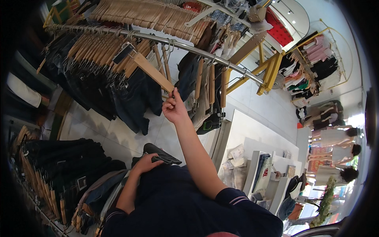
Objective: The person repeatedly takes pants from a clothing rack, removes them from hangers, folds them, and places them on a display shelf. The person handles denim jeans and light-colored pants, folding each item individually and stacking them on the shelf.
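My right hand [174,107] pinches the near end of a wooden hanger [154,72], whose other end lies up by the metal clothes rail [189,49]. A dark tag or clip piece [123,53] is at that far end. At my waist, my left hand [147,163] holds a folded dark garment [162,156] against my body; part of its fingers is hidden. Dark jeans [127,97] hang from wooden hangers on the rail, left of the held hanger. More trousers [202,117] hang to its right.
A second rack of dark garments [68,163] stands at lower left. The rail's yellow frame [271,72] rises on the right, above a white display table [242,127] with packets and folded clothes. Bare wooden hangers [148,17] fill a rail behind. Mannequins or people appear far right.
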`<state>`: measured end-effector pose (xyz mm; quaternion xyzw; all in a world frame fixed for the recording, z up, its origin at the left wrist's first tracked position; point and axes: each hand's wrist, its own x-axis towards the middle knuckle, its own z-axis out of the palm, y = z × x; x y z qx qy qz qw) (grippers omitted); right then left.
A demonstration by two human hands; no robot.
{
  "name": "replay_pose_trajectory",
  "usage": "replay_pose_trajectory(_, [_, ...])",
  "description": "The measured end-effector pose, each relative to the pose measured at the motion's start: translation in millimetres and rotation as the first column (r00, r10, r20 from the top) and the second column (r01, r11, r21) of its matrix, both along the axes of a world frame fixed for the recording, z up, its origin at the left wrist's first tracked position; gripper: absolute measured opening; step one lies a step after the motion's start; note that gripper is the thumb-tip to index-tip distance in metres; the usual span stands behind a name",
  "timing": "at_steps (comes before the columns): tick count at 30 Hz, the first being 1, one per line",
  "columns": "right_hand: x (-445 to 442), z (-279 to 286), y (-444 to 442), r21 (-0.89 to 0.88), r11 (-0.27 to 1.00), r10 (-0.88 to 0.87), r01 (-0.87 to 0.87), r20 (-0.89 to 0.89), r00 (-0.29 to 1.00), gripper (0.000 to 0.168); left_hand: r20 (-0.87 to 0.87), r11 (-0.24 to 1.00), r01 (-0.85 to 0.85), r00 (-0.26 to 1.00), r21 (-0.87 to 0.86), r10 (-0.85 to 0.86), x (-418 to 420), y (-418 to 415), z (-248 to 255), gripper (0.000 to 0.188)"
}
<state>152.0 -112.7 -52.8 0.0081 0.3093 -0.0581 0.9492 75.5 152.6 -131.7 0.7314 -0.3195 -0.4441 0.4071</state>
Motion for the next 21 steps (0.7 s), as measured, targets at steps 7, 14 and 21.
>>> replay_pose_trajectory(7, [-5, 7, -8, -0.054, 0.987, -0.159, 0.154, -0.099, 0.982, 0.029, 0.004, 1.000, -0.010, 1.000, -0.016, 0.010, -4, 6, -8, 0.036])
replay_pose_trajectory(14, [-2, 1, -27, -0.003, 0.950, -0.312, 0.312, -0.027, 0.950, 0.027, -0.025, 1.000, 0.012, 1.000, 0.020, -0.012, -4, 13, -7, 0.035])
replay_pose_trajectory(21, [11, 4, -36, 0.013, 0.906, -0.423, 0.424, -0.033, 0.905, 0.032, -0.028, 0.995, -0.100, 0.995, 0.000, 0.100, -12, 20, -29, 0.033])
